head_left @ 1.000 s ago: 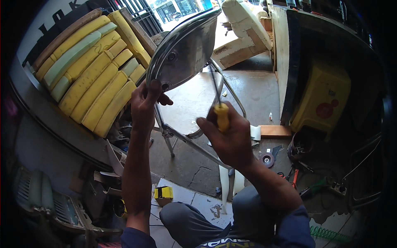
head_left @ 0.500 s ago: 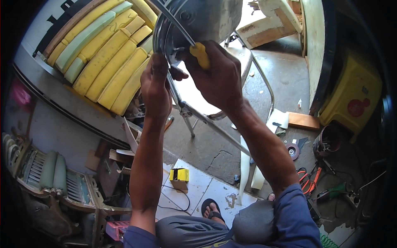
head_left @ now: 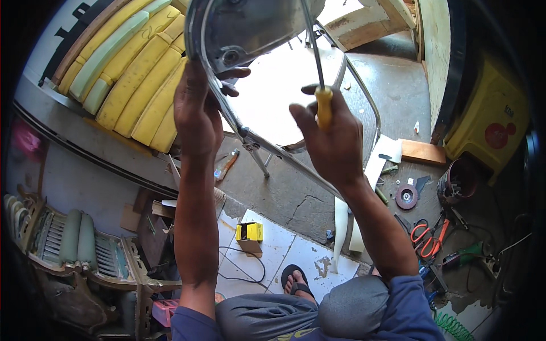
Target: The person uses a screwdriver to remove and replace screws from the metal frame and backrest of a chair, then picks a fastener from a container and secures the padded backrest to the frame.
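— Gripping what, on each side?

— Left hand is closed around the rim of the upturned metal chair seat, thumb and fingers wrapped over the chrome edge near a round fitting on its underside. Right hand is shut around the yellow handle of a screwdriver, with the thumb raised off to one side.

— Which way does the tool point?

— Its long axis runs nearly straight up the picture, leaning slightly left. The handle sits low in the fist and the thin steel shaft rises away from the person to the seat's underside; the tip is cut off at the top edge of the view, so I cannot tell what it touches.

— How does it look?

— Short, rounded yellow handle, mostly hidden by fingers, and a long, slim, bare grey shaft. The seat is a dull grey curved pan with a bright tube frame running diagonally beneath both hands.

— And around them, left to right?

— Stacked yellow and pale green foam cushions at upper left; a small yellow box on the tiled floor below, between the forearms; a sandalled foot near it; orange-handled scissors lower right; a yellow plastic stool at far right.
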{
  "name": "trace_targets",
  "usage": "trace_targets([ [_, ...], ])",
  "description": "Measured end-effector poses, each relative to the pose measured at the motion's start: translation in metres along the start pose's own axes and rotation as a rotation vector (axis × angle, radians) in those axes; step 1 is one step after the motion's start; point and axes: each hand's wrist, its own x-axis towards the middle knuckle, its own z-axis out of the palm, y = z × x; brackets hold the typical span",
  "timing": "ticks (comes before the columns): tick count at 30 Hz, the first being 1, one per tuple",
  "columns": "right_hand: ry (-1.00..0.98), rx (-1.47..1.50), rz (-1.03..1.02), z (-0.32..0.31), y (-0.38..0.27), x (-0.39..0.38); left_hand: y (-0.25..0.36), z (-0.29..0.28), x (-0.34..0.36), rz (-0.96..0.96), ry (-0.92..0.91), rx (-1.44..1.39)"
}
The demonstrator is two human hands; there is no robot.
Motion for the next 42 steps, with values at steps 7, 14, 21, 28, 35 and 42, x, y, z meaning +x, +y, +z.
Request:
trace_targets([
  [7, -0.055, 0.008, -0.033, -0.019, 0.006, -0.035, 0.000, -0.015, 0.001, -0.057, -0.044, -0.088],
  [14, -0.071, -0.054, -0.193, -0.023, 0.006, -0.036, 0.000, -0.018, 0.010, -0.008, -0.129, -0.096],
  [21, -0.175, -0.223, -0.228, -0.034, -0.025, -0.042, -0.001, -0.001, 0.000, 0.021, 0.038, 0.018],
  [28, -0.192, -0.436, -0.233, -0.051, -0.069, -0.031, -0.015, -0.013, 0.000, 0.044, -0.004, 0.012],
  [35, -0.326, -0.708, -0.154, -0.047, -0.123, -0.024, -0.018, -0.020, 0.005, 0.045, -0.119, -0.074],
  [42, -0.463, -0.939, -0.130, -0.035, -0.143, -0.023, -0.013, -0.009, 0.004, 0.035, -0.061, -0.016],
])
